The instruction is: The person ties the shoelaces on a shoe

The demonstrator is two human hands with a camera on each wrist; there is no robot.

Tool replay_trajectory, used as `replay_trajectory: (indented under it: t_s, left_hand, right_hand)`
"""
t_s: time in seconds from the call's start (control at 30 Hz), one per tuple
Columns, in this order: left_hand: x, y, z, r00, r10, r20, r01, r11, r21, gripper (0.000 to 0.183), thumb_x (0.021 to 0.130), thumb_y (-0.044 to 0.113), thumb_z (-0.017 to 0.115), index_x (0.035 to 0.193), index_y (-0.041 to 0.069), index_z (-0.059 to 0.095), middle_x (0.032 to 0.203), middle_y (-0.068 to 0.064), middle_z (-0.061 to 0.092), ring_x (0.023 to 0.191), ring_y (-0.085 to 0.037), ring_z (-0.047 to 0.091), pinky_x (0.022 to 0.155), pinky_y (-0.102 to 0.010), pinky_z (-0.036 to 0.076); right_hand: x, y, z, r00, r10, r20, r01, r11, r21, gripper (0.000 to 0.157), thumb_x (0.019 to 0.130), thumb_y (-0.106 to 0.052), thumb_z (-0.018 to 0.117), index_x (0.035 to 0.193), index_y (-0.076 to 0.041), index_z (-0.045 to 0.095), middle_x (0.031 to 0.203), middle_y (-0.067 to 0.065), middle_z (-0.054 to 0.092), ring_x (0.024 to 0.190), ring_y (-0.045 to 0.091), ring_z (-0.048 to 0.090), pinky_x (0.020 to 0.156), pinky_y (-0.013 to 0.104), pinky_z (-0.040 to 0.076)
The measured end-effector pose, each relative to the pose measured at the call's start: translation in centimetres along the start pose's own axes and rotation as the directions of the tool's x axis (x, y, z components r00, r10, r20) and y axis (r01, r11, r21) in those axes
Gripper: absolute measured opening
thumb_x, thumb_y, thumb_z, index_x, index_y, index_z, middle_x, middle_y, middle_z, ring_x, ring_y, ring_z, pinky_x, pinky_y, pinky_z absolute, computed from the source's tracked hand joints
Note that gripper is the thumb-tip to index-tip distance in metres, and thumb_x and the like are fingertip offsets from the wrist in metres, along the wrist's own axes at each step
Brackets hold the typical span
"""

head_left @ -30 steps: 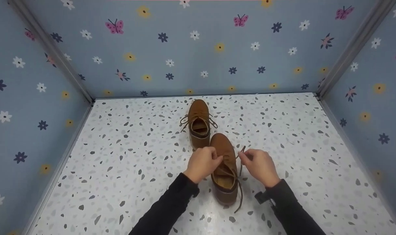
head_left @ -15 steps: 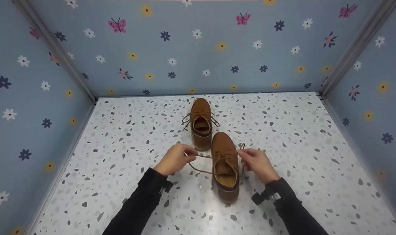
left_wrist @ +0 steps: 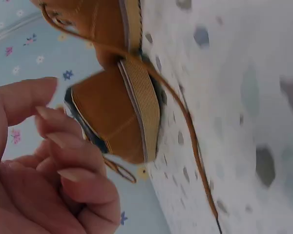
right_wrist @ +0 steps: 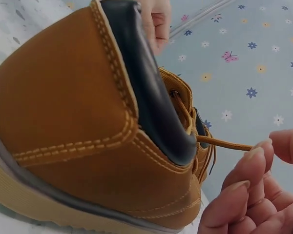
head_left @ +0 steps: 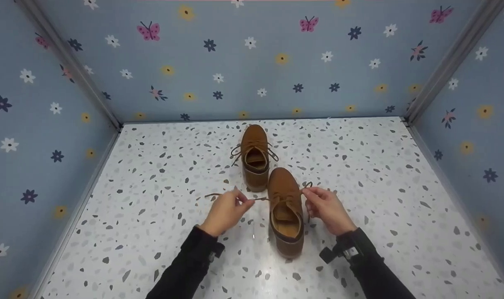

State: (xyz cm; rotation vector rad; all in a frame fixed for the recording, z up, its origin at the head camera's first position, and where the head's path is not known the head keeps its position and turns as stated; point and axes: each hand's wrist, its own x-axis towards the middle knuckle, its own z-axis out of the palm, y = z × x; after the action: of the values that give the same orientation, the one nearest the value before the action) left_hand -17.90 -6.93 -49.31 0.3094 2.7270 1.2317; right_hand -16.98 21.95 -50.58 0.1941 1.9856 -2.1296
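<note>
Just behind and right of the far shoe (head_left: 255, 155), the near shoe (head_left: 284, 212) points its toe away from the person, long axis nearly parallel. Farther right, the right hand (head_left: 329, 211) pinches the lace (right_wrist: 224, 143); behind-left, the left hand (head_left: 225, 212), thumb and fingers parted, hangs beside its loose end (left_wrist: 191, 131).

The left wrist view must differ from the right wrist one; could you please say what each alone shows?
Only the left wrist view shows the left lace, stretching past the left hand, and the sole of the far shoe.

Only the right wrist view shows the right hand, pinching the right lace, and the heel of the near shoe.

Both show the left hand, the shoes and the flowered wall.
</note>
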Motion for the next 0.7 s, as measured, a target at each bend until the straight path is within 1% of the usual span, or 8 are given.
replay_trajectory:
  t_s: [0.1,0.17,0.23,0.37,0.4,0.47,0.63,0.7]
  left_hand:
    - [-0.1,0.3,2.0,0.991,-0.024,0.132,0.048,0.982,-0.183,0.041,0.1,0.04,0.058,0.091,0.002,0.073,0.069,-0.006,0.065,0.054,-0.016,0.057,0.053,-0.032,0.047]
    - [0.2,0.3,3.3,0.981,-0.07,0.182,0.129,0.934,-0.333,0.048,0.102,0.041,0.053,0.099,-0.003,0.073,0.071,-0.009,0.067,0.055,-0.017,0.06,0.053,-0.031,0.049]
    - [0.7,0.1,4.4,0.973,-0.128,0.194,0.209,0.846,-0.491,0.049,0.104,0.038,0.052,0.107,-0.007,0.07,0.072,-0.009,0.065,0.054,-0.017,0.06,0.052,-0.031,0.05]
    - [1.7,0.1,5.6,0.954,-0.241,0.179,0.292,0.604,-0.741,0.043,0.103,0.03,0.055,0.114,-0.011,0.061,0.077,-0.005,0.058,0.058,-0.013,0.055,0.053,-0.026,0.044]
    - [1.9,0.2,5.7,0.95,-0.263,0.17,0.293,0.552,-0.781,0.041,0.103,0.029,0.056,0.115,-0.01,0.06,0.079,-0.004,0.056,0.061,-0.013,0.054,0.053,-0.025,0.043]
    - [2.2,0.6,5.7,0.948,-0.287,0.135,0.265,0.484,-0.834,0.036,0.101,0.027,0.059,0.113,-0.006,0.059,0.085,-0.004,0.056,0.068,-0.013,0.056,0.057,-0.024,0.043]
    - [2.3,1.5,5.1,0.972,-0.234,-0.014,0.094,0.443,-0.891,0.024,0.102,0.022,0.058,0.106,-0.001,0.063,0.101,-0.013,0.067,0.09,-0.024,0.066,0.072,-0.031,0.053]
    - [2.2,1.9,4.8,0.982,-0.184,-0.046,0.031,0.393,-0.919,0.02,0.103,0.02,0.056,0.104,0.001,0.061,0.104,-0.014,0.07,0.095,-0.026,0.068,0.081,-0.037,0.055]
  right_hand:
    - [-0.1,0.2,0.0,1.0,-0.008,0.019,0.008,1.0,0.022,0.042,0.096,-0.029,0.066,0.114,0.009,0.06,0.069,0.003,0.051,0.058,0.013,0.047,0.053,0.023,0.042]
    - [-0.1,0.3,0.0,1.0,-0.02,0.021,0.019,0.999,0.03,0.04,0.096,-0.028,0.067,0.11,0.009,0.06,0.069,0.003,0.05,0.057,0.013,0.047,0.052,0.024,0.042]
    - [-0.2,0.4,0.1,0.999,-0.029,0.018,0.029,0.999,0.035,0.039,0.096,-0.026,0.067,0.107,0.01,0.06,0.069,0.004,0.05,0.057,0.014,0.046,0.052,0.025,0.042]
    - [-0.3,0.6,0.2,1.0,-0.028,-0.008,0.029,0.998,0.055,0.037,0.095,-0.024,0.068,0.104,0.011,0.059,0.07,0.004,0.052,0.059,0.014,0.049,0.053,0.025,0.044]
    - [-0.3,0.7,0.2,1.0,-0.026,-0.017,0.027,0.998,0.059,0.037,0.095,-0.024,0.068,0.103,0.011,0.059,0.071,0.005,0.054,0.06,0.014,0.05,0.054,0.025,0.045]
    - [-0.3,0.8,0.2,0.999,-0.024,-0.043,0.026,0.998,0.056,0.035,0.096,-0.023,0.068,0.102,0.01,0.06,0.075,0.006,0.057,0.065,0.016,0.055,0.056,0.026,0.049]
    - [-0.5,0.8,0.0,0.99,-0.047,-0.133,0.051,0.998,0.027,0.033,0.099,-0.022,0.063,0.108,0.01,0.062,0.092,0.013,0.068,0.084,0.023,0.067,0.069,0.034,0.057]
    - [-0.5,0.7,-0.2,0.983,-0.069,-0.172,0.078,0.996,0.043,0.033,0.1,-0.021,0.061,0.11,0.011,0.061,0.099,0.016,0.069,0.092,0.025,0.069,0.075,0.036,0.057]
